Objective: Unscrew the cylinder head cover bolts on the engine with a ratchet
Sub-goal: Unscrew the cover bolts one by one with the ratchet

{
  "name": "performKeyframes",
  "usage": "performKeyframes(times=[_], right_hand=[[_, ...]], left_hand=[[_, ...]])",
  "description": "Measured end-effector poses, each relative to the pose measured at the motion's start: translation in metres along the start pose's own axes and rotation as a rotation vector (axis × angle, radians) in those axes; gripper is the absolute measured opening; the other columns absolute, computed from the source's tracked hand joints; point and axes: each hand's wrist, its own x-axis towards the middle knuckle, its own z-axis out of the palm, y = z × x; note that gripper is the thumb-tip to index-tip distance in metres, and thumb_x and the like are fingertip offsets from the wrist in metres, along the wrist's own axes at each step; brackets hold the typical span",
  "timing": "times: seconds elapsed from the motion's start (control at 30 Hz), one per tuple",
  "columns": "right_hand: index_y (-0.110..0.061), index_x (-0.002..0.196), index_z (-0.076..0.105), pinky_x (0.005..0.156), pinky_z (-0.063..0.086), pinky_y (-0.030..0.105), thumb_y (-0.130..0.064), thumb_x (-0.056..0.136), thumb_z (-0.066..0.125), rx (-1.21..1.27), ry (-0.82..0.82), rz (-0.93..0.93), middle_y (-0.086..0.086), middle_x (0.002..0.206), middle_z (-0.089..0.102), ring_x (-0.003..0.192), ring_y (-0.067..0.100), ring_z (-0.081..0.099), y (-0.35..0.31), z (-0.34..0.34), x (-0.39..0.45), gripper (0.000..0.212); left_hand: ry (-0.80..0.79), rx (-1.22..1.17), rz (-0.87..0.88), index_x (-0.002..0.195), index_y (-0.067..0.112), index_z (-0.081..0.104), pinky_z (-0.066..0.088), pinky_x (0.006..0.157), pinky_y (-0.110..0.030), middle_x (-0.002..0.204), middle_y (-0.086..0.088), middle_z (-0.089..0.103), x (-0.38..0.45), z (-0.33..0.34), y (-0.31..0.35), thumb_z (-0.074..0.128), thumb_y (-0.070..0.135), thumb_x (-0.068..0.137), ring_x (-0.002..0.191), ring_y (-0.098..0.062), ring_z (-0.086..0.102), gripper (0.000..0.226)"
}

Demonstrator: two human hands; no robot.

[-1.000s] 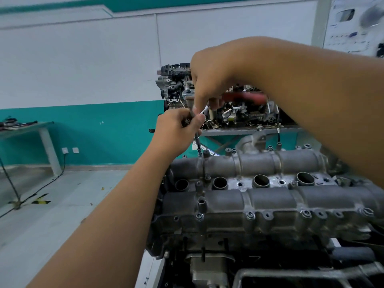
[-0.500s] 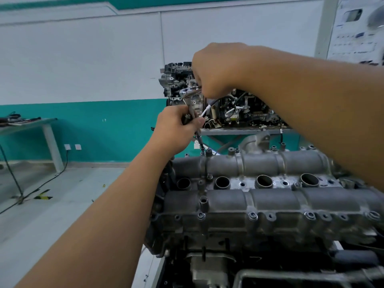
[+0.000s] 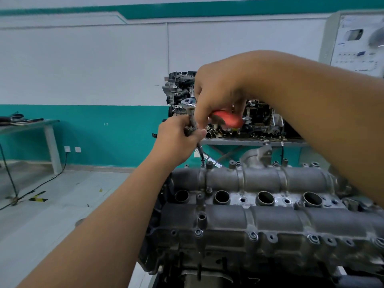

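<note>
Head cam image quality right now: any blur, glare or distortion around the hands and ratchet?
Head view: the ratchet's red handle is smeared by motion blur, as is the right hand gripping it; the left hand and engine cover stay fairly sharp. Wide-angle bending shows in the wall stripe. Lighting is flat and soft, no hard glare.

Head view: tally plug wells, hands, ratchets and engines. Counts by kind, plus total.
plug wells: 4
hands: 2 (left hand, right hand)
ratchet: 1
engines: 2 (near engine, far engine)
total: 9
</note>
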Motion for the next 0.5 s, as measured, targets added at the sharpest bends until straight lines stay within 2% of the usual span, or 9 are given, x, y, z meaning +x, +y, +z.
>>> performKeyframes(times=[0.07,0.1,0.13,0.17,0.27,0.33,0.4,0.43,0.5], right_hand=[[-0.006,0.095,0.070,0.072,0.061,0.040,-0.005,0.081,0.078,-0.152,0.118,-0.032,0.010,0.082,0.074,0.076,0.027,0.073,0.005,-0.001,0.007,0.016],[-0.007,0.100,0.070,0.071,0.057,0.037,-0.006,0.085,0.073,-0.239,0.238,-0.052,0.008,0.087,0.071,0.079,0.025,0.068,0.007,0.000,0.008,0.015],[-0.007,0.101,0.070,0.070,0.056,0.036,-0.008,0.088,0.071,-0.254,0.302,-0.064,0.007,0.088,0.070,0.080,0.024,0.067,0.007,0.001,0.008,0.014],[-0.006,0.099,0.071,0.071,0.057,0.036,-0.012,0.088,0.073,-0.204,0.267,-0.053,0.007,0.085,0.072,0.078,0.024,0.070,0.007,0.001,0.009,0.013],[-0.008,0.086,0.075,0.071,0.062,0.041,-0.024,0.076,0.088,-0.043,-0.004,0.012,0.006,0.073,0.077,0.070,0.022,0.077,-0.003,-0.005,-0.001,0.023],[-0.013,0.082,0.073,0.074,0.057,0.038,-0.021,0.077,0.085,-0.211,0.065,-0.015,0.006,0.080,0.076,0.080,0.026,0.074,-0.004,-0.006,0.004,0.015],[-0.017,0.077,0.063,0.089,0.051,0.047,-0.013,0.085,0.072,-0.425,0.344,-0.023,0.005,0.081,0.065,0.084,0.030,0.063,-0.005,-0.004,0.007,0.013],[-0.016,0.072,0.060,0.088,0.052,0.048,-0.012,0.086,0.071,-0.416,0.368,-0.022,0.003,0.074,0.062,0.077,0.028,0.061,-0.004,-0.003,0.008,0.018],[-0.012,0.068,0.065,0.070,0.057,0.037,-0.019,0.083,0.080,-0.254,0.166,-0.028,0.003,0.062,0.070,0.061,0.023,0.068,-0.005,-0.004,0.008,0.022]], left_hand=[[-0.047,-0.054,-0.035,0.076,0.026,0.065,0.058,0.073,-0.032,0.073,0.003,0.072,0.002,0.000,-0.001,0.077,0.023,0.091,0.074,-0.015,0.072,0.020],[-0.074,-0.077,-0.045,0.078,0.023,0.066,0.060,0.080,-0.041,0.079,-0.006,0.074,0.002,-0.001,0.001,0.076,0.022,0.092,0.080,-0.024,0.073,0.017],[-0.084,-0.083,-0.049,0.079,0.023,0.066,0.060,0.084,-0.044,0.081,-0.008,0.074,0.001,-0.002,0.001,0.076,0.021,0.092,0.082,-0.027,0.073,0.016],[-0.078,-0.078,-0.046,0.078,0.025,0.066,0.059,0.083,-0.041,0.080,-0.005,0.074,0.002,-0.002,0.000,0.076,0.022,0.092,0.081,-0.024,0.073,0.017],[-0.037,-0.005,0.007,0.071,0.027,0.061,0.049,0.063,-0.023,0.065,0.010,0.068,0.000,-0.002,0.000,0.076,0.023,0.092,0.062,-0.005,0.064,0.026],[-0.070,-0.044,-0.019,0.075,0.024,0.063,0.056,0.071,-0.033,0.072,0.001,0.072,0.002,-0.002,-0.001,0.076,0.020,0.092,0.069,-0.013,0.070,0.022],[-0.125,-0.114,-0.034,0.080,0.021,0.066,0.060,0.084,-0.045,0.078,-0.006,0.075,0.001,-0.004,0.000,0.074,0.015,0.093,0.078,-0.022,0.075,0.016],[-0.133,-0.120,-0.024,0.080,0.021,0.067,0.060,0.085,-0.045,0.078,-0.005,0.075,0.002,-0.004,0.000,0.074,0.015,0.093,0.078,-0.021,0.075,0.016],[-0.104,-0.084,0.006,0.078,0.023,0.067,0.059,0.077,-0.032,0.073,0.006,0.074,0.003,-0.001,-0.004,0.076,0.018,0.091,0.073,-0.011,0.073,0.017]])
